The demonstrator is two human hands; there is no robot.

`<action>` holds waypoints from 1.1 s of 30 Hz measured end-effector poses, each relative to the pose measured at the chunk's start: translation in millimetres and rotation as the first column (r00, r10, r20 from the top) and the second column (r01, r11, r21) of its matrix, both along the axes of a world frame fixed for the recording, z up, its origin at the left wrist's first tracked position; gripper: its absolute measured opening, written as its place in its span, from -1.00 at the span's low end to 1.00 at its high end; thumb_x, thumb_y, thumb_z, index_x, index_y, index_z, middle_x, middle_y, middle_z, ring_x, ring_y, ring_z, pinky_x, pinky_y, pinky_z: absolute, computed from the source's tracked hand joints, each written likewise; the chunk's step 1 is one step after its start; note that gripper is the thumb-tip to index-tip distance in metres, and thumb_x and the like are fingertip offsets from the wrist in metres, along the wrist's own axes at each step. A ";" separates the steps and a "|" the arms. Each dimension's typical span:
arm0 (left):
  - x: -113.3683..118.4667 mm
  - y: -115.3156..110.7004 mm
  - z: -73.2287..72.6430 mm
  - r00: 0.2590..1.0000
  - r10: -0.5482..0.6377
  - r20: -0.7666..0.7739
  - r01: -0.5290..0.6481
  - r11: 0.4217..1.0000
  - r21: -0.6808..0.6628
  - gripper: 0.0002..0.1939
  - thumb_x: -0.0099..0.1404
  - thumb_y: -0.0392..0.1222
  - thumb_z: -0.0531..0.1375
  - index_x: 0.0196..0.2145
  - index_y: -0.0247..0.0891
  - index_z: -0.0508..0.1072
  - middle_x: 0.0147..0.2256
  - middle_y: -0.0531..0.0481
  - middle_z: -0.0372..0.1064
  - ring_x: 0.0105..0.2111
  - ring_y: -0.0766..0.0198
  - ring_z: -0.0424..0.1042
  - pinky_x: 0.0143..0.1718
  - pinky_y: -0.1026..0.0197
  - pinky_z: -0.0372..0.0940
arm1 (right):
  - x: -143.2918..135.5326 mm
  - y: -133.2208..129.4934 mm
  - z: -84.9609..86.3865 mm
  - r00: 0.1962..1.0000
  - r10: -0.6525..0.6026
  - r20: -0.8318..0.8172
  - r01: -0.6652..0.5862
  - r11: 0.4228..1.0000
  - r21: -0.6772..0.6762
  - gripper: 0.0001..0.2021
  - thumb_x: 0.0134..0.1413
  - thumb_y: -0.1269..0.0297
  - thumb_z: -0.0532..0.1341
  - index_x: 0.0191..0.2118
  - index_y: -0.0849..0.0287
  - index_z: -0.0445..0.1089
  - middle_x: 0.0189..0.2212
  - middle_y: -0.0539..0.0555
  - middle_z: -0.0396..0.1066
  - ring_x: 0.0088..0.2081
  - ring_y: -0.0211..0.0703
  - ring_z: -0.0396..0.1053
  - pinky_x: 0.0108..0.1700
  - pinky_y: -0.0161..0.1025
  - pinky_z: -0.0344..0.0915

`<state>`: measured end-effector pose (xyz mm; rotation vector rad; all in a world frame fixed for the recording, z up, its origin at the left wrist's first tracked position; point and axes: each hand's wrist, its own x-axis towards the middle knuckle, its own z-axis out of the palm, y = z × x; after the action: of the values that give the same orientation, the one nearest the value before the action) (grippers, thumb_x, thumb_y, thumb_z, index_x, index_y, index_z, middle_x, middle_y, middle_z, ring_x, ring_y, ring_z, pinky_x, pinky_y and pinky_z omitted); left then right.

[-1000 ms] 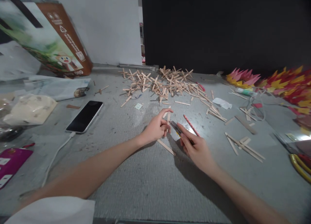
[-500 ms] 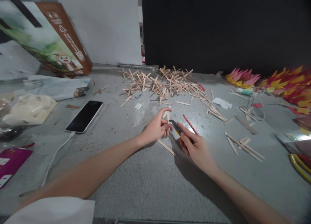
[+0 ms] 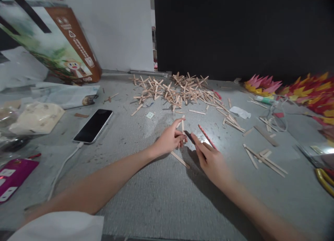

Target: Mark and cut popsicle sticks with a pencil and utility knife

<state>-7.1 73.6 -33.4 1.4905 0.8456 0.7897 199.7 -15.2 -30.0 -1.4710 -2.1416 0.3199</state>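
Observation:
Near the middle of the table, my left hand (image 3: 169,140) is closed on a popsicle stick (image 3: 183,125) that stands nearly upright between its fingers. My right hand (image 3: 211,159) grips a utility knife (image 3: 189,136), its tip pointing up and left, close against the stick. Whether the blade touches the wood I cannot tell. Below my left hand a loose popsicle stick (image 3: 180,160) lies slanted on the table. Just beyond my right hand is a red patterned pencil-like rod (image 3: 206,135).
A large pile of popsicle sticks (image 3: 169,91) spreads across the back. More sticks (image 3: 264,159) lie at right, with yellow-handled scissors (image 3: 324,181) at the edge. A phone (image 3: 93,126) on a white cable, plastic packets (image 3: 39,117) and a printed box (image 3: 70,46) occupy the left.
My right hand has turned the utility knife, so its yellow part no longer shows. The stick in my left hand now stands straighter. The whole view has shifted slightly.

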 end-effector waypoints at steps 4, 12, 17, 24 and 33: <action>-1.0 1.8 -6.3 0.999 -0.028 0.033 0.028 1.000 0.013 -0.37 0.44 -0.24 0.19 0.38 -0.15 0.09 -0.36 0.01 0.55 -0.57 0.38 0.40 -0.47 0.33 0.32 | -0.1 -0.9 2.2 0.998 0.019 -0.058 -0.020 1.000 -0.017 -0.47 0.49 0.29 -0.03 0.48 0.13 0.16 -0.29 0.14 0.53 -0.40 -0.17 0.46 -0.24 -0.28 0.37; -1.5 -1.0 0.8 0.999 -0.026 0.031 0.026 1.000 0.016 -0.29 0.43 -0.22 0.20 0.44 -0.14 0.03 -0.35 0.00 0.56 -0.55 0.38 0.40 -0.45 0.34 0.32 | -2.5 -2.7 4.0 0.995 -0.009 -0.097 0.005 0.999 -0.035 -0.49 0.50 0.27 -0.01 0.46 0.08 0.18 -0.22 0.14 0.56 -0.33 -0.16 0.50 -0.23 -0.28 0.37; -1.6 1.0 0.7 0.997 -0.027 0.074 0.028 0.999 -0.018 -0.25 0.43 -0.16 0.23 0.45 -0.17 0.02 -0.36 -0.01 0.56 -0.56 0.38 0.39 -0.45 0.32 0.32 | -3.5 -2.6 7.2 0.990 -0.025 -0.139 0.018 0.998 -0.054 -0.50 0.50 0.27 0.01 0.46 0.08 0.20 -0.15 0.17 0.58 -0.26 -0.15 0.54 -0.18 -0.28 0.38; -1.8 2.2 -0.9 0.995 -0.030 0.093 0.031 1.000 -0.005 -0.31 0.43 -0.15 0.24 0.42 -0.20 0.12 -0.36 -0.03 0.57 -0.54 0.36 0.42 -0.44 0.29 0.35 | -4.1 -2.7 9.4 0.989 -0.023 -0.144 0.017 0.999 -0.045 -0.50 0.51 0.25 0.01 0.46 0.09 0.20 -0.17 0.15 0.58 -0.24 -0.17 0.54 -0.18 -0.30 0.39; -1.0 2.4 -3.6 0.993 -0.005 0.116 0.008 1.000 -0.019 -0.39 0.41 -0.09 0.27 0.32 -0.22 0.19 -0.36 -0.04 0.57 -0.54 0.36 0.45 -0.41 0.29 0.38 | -4.6 -5.9 12.5 0.970 -0.023 -0.242 0.027 1.000 0.013 -0.54 0.50 0.27 0.05 0.42 0.07 0.26 -0.01 0.22 0.59 -0.27 -0.23 0.55 -0.19 -0.32 0.42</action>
<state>-8.1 75.9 -36.9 1.4160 0.7590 0.8527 195.1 -21.1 -17.5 -1.3722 -1.9256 0.4473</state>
